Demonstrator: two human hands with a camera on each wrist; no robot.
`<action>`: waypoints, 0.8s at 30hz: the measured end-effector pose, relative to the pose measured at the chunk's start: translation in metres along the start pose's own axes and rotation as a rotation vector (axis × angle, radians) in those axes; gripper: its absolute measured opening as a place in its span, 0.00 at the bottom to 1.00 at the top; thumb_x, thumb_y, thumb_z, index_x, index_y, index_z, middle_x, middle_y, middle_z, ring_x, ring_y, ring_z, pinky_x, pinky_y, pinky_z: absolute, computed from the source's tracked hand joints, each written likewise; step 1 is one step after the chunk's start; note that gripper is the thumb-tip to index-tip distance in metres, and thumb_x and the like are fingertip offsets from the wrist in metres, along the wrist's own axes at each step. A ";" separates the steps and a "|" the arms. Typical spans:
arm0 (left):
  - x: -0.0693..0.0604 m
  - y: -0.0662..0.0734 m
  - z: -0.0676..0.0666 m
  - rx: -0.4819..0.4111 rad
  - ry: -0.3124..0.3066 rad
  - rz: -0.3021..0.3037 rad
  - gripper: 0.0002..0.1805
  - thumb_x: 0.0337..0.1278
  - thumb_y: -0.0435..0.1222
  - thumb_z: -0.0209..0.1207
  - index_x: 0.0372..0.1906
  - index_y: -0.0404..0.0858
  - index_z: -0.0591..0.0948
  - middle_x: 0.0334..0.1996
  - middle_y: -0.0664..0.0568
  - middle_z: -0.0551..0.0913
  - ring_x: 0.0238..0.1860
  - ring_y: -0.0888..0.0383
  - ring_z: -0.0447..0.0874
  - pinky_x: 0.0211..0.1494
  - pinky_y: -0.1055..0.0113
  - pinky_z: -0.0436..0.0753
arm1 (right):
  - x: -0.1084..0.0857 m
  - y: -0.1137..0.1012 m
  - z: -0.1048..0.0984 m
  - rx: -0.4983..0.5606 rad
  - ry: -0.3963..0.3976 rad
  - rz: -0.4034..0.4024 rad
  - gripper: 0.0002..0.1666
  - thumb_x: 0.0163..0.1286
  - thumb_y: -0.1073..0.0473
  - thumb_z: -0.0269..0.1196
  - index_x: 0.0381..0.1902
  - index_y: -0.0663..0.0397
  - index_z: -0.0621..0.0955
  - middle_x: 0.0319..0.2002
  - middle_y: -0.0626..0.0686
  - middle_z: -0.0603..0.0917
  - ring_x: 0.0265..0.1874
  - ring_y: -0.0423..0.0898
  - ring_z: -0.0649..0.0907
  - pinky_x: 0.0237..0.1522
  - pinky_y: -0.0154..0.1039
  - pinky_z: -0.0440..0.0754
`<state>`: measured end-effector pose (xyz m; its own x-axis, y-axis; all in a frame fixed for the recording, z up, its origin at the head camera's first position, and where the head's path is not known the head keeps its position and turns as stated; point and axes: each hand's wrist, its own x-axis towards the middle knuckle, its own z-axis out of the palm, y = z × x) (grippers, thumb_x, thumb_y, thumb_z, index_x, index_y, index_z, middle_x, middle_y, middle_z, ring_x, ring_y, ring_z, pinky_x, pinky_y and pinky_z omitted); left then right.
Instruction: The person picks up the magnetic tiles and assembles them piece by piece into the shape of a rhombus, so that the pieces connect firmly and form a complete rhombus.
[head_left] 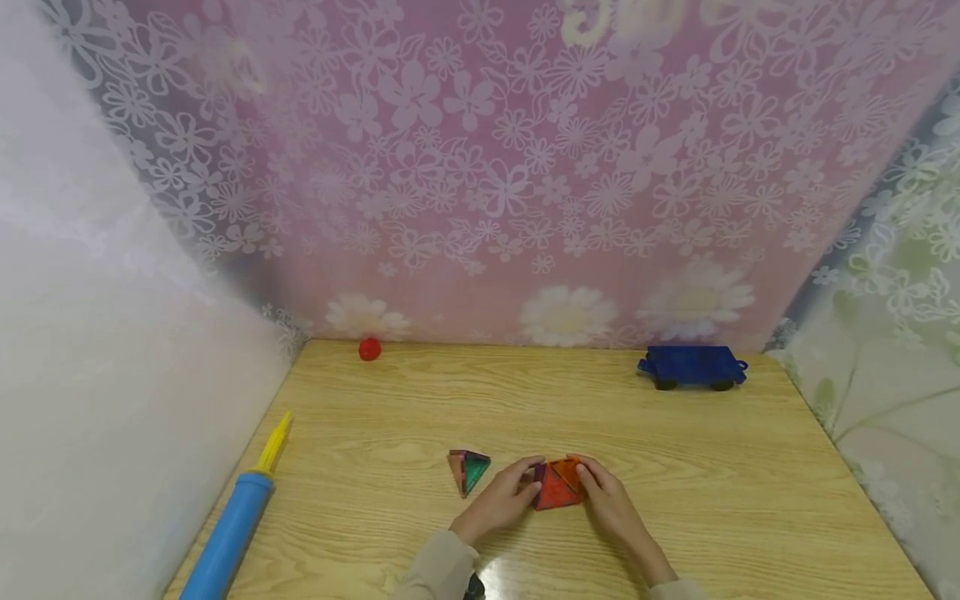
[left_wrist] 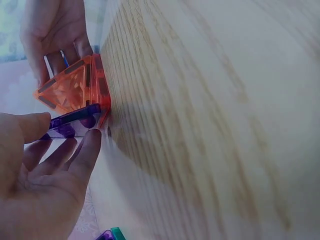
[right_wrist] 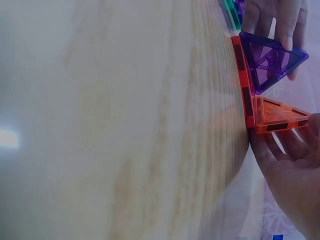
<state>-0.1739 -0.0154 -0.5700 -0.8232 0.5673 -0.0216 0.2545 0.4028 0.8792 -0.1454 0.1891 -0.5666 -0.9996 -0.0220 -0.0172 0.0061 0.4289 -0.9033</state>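
Note:
A red magnetic tile (head_left: 557,493) lies flat on the table between the two hands. My left hand (head_left: 501,500) pinches a purple triangular magnetic tile (left_wrist: 72,125) between thumb and fingers, upright at the red tile's left edge. On the opposite side, my right hand (head_left: 613,504) holds an orange triangular magnetic tile (right_wrist: 280,125), standing along the red tile's right edge. The right wrist view shows both triangles raised from the red base, with their tips apart. Left of the hands sits a small cluster of joined triangular tiles (head_left: 474,472), with green, purple and pinkish faces.
A blue toy wagon (head_left: 693,365) with dark wheels stands at the back right of the wooden table (head_left: 360,417). Near the back left is a small red round object (head_left: 369,349). A blue and yellow hand pump (head_left: 234,525) lies along the left edge. Patterned cloth walls surround the table.

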 end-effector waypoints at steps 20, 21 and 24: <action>0.002 0.007 0.003 0.090 0.018 0.049 0.23 0.70 0.36 0.50 0.67 0.37 0.67 0.61 0.42 0.72 0.59 0.51 0.74 0.59 0.63 0.76 | -0.001 0.001 0.009 -0.048 -0.005 -0.057 0.18 0.75 0.55 0.52 0.57 0.53 0.78 0.55 0.59 0.80 0.51 0.55 0.81 0.52 0.51 0.78; 0.002 0.007 0.004 0.093 0.018 0.055 0.23 0.70 0.36 0.50 0.67 0.37 0.67 0.61 0.42 0.72 0.59 0.51 0.74 0.59 0.63 0.76 | -0.001 0.001 0.010 -0.049 -0.004 -0.062 0.17 0.74 0.55 0.52 0.57 0.53 0.78 0.55 0.58 0.80 0.50 0.54 0.82 0.52 0.49 0.79; 0.002 0.007 0.004 0.095 0.015 0.060 0.23 0.70 0.35 0.51 0.67 0.36 0.67 0.60 0.42 0.72 0.58 0.51 0.75 0.57 0.64 0.77 | -0.003 0.001 0.011 -0.058 -0.020 -0.093 0.18 0.74 0.56 0.53 0.57 0.54 0.78 0.55 0.58 0.80 0.49 0.53 0.82 0.50 0.46 0.80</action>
<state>-0.1717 -0.0088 -0.5662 -0.8121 0.5823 0.0376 0.3505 0.4351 0.8294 -0.1425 0.1796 -0.5726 -0.9950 -0.0822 0.0562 -0.0887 0.4759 -0.8750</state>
